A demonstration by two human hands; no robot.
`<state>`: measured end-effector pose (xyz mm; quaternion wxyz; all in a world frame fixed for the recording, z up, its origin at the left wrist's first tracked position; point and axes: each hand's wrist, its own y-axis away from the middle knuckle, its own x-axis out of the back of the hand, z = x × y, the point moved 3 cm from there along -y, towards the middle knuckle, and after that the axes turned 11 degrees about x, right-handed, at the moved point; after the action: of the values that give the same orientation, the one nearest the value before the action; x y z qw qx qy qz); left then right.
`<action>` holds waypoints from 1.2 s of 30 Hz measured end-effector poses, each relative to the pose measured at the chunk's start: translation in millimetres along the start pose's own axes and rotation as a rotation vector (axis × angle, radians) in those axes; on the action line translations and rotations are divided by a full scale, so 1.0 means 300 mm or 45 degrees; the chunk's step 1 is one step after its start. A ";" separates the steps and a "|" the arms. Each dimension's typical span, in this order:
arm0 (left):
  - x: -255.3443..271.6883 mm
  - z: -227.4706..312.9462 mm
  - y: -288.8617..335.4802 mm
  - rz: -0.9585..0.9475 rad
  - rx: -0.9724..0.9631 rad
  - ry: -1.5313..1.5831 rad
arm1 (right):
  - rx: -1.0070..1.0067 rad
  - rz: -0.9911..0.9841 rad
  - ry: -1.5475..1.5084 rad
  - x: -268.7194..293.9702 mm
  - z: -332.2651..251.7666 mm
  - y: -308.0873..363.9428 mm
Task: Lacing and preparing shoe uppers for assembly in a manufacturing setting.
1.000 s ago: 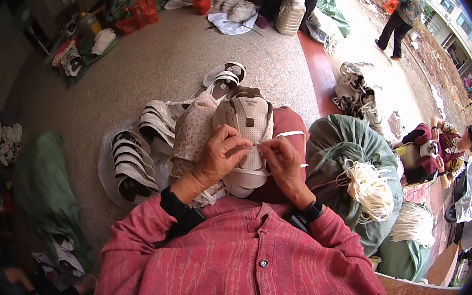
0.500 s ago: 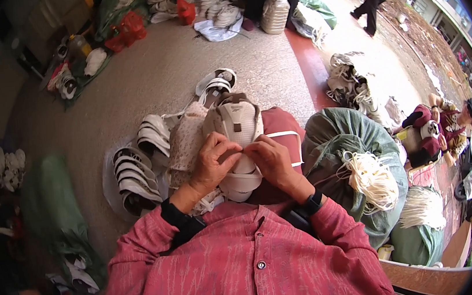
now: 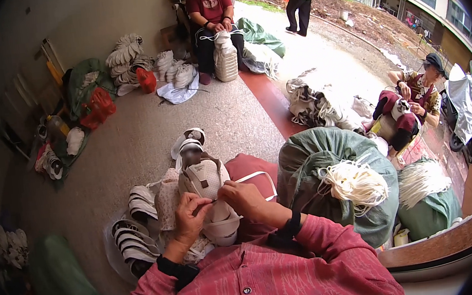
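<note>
In front of my chest a beige shoe upper (image 3: 203, 176) with a small brown patch rests upright, its white lower part (image 3: 222, 230) toward me. My left hand (image 3: 191, 218) is closed in a pinch at the upper's near side. Close beside it, my right hand (image 3: 245, 200) pinches too, fingers bent at the upper's edge. What sits between the fingertips is too small to make out. A white lace (image 3: 258, 174) loops out beyond my right hand over a dark red cloth surface (image 3: 252, 163). To the left of the upper lies a speckled pale cloth (image 3: 168, 197).
Striped white shoe uppers (image 3: 133, 241) stack at my left. A green sack (image 3: 335, 148) with a bundle of cream laces (image 3: 362, 182) stands right. More uppers (image 3: 312, 104) lie beyond it. Co-workers sit ahead (image 3: 211, 10) and right (image 3: 416, 98), while another person (image 3: 299, 0) walks outside.
The view has tilted up and swung right, so the scene sits lower and further left. Both hands stay pinched at the upper. The walking person has moved farther off.
</note>
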<state>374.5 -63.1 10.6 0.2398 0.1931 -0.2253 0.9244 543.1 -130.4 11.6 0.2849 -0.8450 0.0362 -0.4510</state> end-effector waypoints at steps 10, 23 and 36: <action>-0.002 -0.007 -0.009 0.047 -0.094 -0.024 | -0.078 -0.099 0.102 0.018 -0.023 0.019; -0.005 -0.020 -0.006 0.026 -0.053 0.020 | 0.032 -0.038 0.145 -0.016 -0.043 0.005; -0.002 -0.011 -0.010 0.082 -0.101 -0.024 | 0.107 -0.120 -0.058 -0.010 -0.027 -0.013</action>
<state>375.7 -59.3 8.6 0.2151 0.1847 -0.2701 0.9202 534.2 -129.8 14.8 0.2992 -0.8432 -0.0292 -0.4456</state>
